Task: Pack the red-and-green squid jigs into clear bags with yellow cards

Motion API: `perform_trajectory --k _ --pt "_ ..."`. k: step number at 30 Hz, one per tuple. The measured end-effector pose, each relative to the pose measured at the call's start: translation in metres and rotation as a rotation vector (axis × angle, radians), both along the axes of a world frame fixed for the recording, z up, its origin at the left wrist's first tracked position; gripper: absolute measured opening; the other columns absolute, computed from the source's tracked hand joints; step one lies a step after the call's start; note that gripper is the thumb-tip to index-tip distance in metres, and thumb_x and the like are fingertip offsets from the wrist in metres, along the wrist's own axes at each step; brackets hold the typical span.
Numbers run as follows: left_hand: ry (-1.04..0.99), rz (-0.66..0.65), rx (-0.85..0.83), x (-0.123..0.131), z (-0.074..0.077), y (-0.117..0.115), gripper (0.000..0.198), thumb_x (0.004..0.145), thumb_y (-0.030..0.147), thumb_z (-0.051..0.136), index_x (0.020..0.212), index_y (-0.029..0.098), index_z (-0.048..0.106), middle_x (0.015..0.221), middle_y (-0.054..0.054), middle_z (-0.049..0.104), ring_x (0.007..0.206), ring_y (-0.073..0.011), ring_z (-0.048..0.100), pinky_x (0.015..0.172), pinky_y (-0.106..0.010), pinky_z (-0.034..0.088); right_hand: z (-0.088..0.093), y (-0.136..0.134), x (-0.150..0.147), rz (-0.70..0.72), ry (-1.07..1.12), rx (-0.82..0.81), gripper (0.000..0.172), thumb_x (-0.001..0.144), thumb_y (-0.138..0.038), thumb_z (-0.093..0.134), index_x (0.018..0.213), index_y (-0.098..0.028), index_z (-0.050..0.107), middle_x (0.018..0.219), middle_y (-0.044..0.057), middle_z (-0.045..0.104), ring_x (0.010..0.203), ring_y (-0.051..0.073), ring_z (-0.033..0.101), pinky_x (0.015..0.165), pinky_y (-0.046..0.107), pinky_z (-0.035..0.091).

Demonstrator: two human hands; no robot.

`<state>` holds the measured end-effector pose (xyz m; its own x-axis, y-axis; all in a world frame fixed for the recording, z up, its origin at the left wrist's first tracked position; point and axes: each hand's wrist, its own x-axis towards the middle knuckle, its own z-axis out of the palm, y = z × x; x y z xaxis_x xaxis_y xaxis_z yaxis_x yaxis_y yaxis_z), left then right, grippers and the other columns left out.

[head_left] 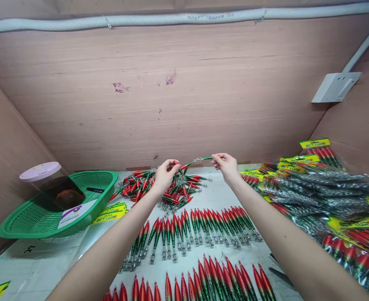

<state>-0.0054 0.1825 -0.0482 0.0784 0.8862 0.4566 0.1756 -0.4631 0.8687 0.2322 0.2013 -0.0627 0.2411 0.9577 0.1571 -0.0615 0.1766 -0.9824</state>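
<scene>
My right hand (227,167) pinches the red end of a red-and-green squid jig (207,158), raised above the far side of the table. Toward it, from the left, points a second squid jig (188,164), and their wire hooks meet or overlap between the hands. My left hand (166,174) has its fingers closed around jigs at the edge of a loose pile (140,184); exactly how many it grips is hidden. Below the hands lies a row of squid jigs (207,221), red tips away from me. Nearer still is another row (215,276), partly cut off by the frame.
At left, a green basket (105,196) holds a lidded cup of dark drink (59,190). Yellow header cards (110,212) lie beside it. Bagged jigs (316,188) are heaped at right. A dark tool (280,274) shows by my right forearm. A wooden wall (203,104) stands behind.
</scene>
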Motion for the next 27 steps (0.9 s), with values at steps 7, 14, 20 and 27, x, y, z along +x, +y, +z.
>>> perform_trajectory --k 7,14,20,27 --pt "-0.277 -0.092 -0.141 0.026 0.001 -0.005 0.017 0.071 0.026 0.067 0.084 0.017 0.061 0.087 -0.005 0.070 0.088 -0.0174 0.064 0.091 -0.034 0.046 0.004 -0.028 0.030 -0.029 0.003 -0.024 0.032 0.091 -0.033 0.057 0.117 -0.016 0.055 0.116 0.007 0.059 0.097 0.019 0.061 0.081 0.040 0.053" --pt "-0.520 -0.224 -0.472 0.043 0.015 -0.054 0.009 0.078 0.020 0.065 0.082 0.015 0.059 0.080 -0.003 0.068 0.075 -0.0114 0.064 0.084 -0.030 0.051 0.027 -0.081 0.054 -0.097 0.086 0.087 0.024 0.091 -0.031 0.056 0.109 -0.015 0.058 0.103 0.005 0.062 0.083 0.014 0.062 0.071 0.032 0.054" --pt "-0.671 -0.345 -0.818 0.063 0.014 -0.134 0.008 0.086 0.013 0.058 0.081 0.012 0.064 0.089 -0.009 0.070 0.080 -0.0115 0.066 0.082 -0.027 0.055 0.053 -0.170 0.056 -0.176 0.186 0.250 0.026 0.067 -0.036 0.080 0.081 -0.019 0.064 0.073 -0.004 0.059 0.061 0.007 0.055 0.055 0.019 0.047" --pt "-0.806 -0.470 -0.983 0.075 0.023 -0.195 0.007 0.084 0.012 0.062 0.086 0.009 0.068 0.101 -0.013 0.070 0.081 -0.0131 0.067 0.077 -0.026 0.058 0.040 -0.280 0.051 -0.308 0.202 0.277 0.025 0.064 -0.036 0.083 0.081 -0.026 0.069 0.068 -0.005 0.063 0.059 0.007 0.059 0.059 0.018 0.051"
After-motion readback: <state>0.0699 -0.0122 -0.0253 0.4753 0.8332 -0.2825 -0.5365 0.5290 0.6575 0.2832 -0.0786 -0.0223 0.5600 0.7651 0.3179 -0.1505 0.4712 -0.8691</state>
